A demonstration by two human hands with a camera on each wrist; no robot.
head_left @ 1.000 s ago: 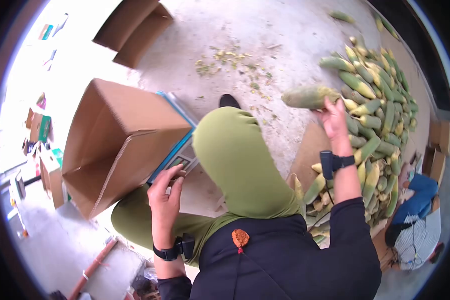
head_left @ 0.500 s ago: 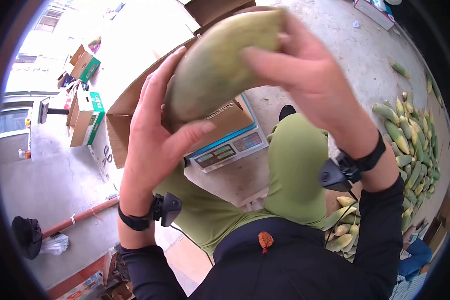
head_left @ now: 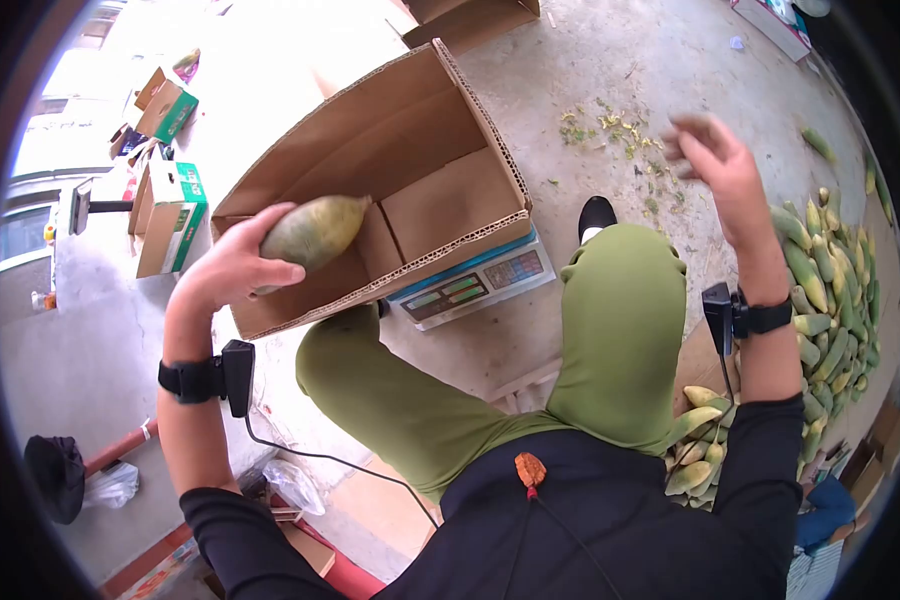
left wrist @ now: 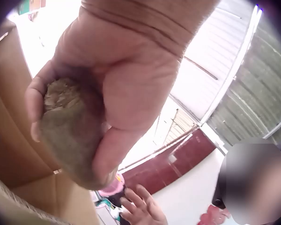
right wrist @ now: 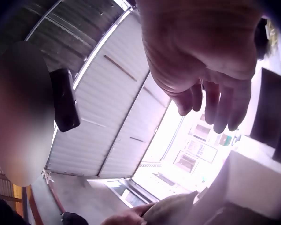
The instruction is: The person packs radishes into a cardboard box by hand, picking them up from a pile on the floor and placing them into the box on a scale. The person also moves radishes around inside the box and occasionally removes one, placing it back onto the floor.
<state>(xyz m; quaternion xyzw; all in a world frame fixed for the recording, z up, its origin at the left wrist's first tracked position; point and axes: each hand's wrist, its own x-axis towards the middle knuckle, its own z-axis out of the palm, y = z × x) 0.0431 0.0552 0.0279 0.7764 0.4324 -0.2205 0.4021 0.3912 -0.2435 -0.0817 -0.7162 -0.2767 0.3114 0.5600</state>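
Note:
The left hand grips a green radish over the near left part of an open cardboard box, whose inside shows bare cardboard. In the left wrist view the fingers and thumb of the left hand curl round the radish, its rough cut end showing. Apart from it, the right hand is raised above the floor to the right, blurred, holding nothing. Its fingers hang loosely bent in the right wrist view, where the right hand is large. Under the box sits a scale.
A large heap of green radishes lies at the right, with more beside the right knee. Leafy scraps are scattered on the floor. Green and white boxes stand at the left, another cardboard box at the top.
The right hand took a radish from beside the heap to both hands over the box, then let go and moved back right. The left hand now holds the radish alone, lower and further left.

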